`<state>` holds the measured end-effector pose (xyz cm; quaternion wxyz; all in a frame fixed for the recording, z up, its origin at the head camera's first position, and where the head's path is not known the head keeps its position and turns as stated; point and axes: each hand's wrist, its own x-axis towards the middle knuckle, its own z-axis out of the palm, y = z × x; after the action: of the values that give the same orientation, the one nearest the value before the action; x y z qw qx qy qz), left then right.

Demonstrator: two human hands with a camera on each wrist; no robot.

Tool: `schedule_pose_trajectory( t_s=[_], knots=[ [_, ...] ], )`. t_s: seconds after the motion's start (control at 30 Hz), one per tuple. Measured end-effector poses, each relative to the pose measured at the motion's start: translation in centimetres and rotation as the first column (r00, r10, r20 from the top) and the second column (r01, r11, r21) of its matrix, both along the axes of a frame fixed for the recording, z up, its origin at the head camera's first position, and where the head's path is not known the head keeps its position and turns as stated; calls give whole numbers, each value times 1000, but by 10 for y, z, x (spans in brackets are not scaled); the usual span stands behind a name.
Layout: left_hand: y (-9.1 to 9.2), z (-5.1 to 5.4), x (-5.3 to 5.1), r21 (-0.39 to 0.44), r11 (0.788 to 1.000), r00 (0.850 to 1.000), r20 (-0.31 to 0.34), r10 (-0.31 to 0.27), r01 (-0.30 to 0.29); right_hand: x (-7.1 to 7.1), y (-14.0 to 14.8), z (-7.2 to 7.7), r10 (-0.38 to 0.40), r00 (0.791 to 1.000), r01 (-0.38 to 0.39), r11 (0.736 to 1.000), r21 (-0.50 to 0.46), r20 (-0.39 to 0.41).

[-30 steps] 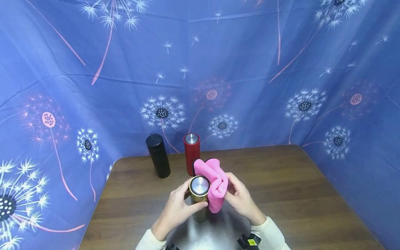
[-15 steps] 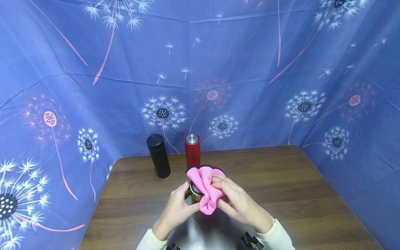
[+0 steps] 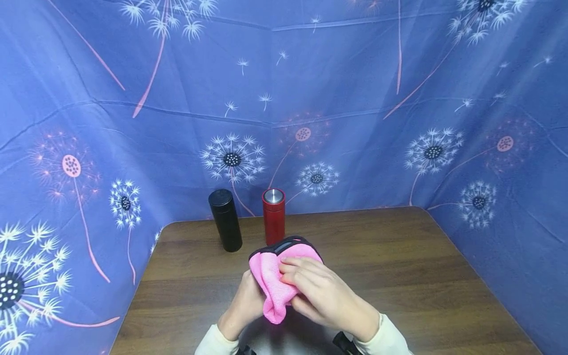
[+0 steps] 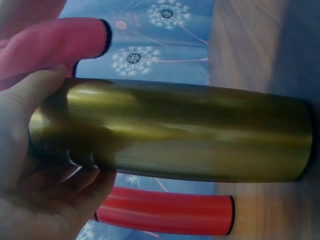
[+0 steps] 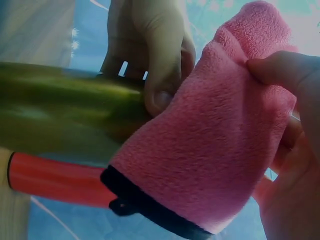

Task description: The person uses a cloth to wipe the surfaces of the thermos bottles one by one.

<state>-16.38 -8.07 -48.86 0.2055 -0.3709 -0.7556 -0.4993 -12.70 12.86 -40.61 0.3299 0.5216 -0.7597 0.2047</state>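
My left hand (image 3: 245,301) grips a gold vacuum flask (image 4: 190,132) near its upper end, thumb on one side and fingers curled round the other. The flask stands upright on the table. A pink cloth (image 3: 267,278) with a dark edging covers the flask's top, so the lid is hidden in the head view. My right hand (image 3: 330,298) holds this cloth, its fingers spread over it from the right. In the right wrist view the thumb and fingers pinch the cloth (image 5: 200,135) beside the left thumb.
Behind the hands stands a red flask (image 3: 274,219) with a silver lid. To its left is a black flask (image 3: 226,224). The brown wooden table (image 3: 399,256) ends at a blue dandelion-print curtain (image 3: 355,98) at the back and sides.
My right hand has moved leftwards with the cloth, from the flask's right side to over its top. The silver lid has gone from sight. My left hand keeps its grip.
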Motion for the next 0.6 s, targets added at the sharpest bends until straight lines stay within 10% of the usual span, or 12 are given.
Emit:
schedule_pose_trajectory(
  t_s=[0.6],
  knots=[
    [-2, -6, -4, 15, 999, 993, -113, -27, 29, -7, -7, -1, -124, 992, 120, 986, 119, 28]
  ],
)
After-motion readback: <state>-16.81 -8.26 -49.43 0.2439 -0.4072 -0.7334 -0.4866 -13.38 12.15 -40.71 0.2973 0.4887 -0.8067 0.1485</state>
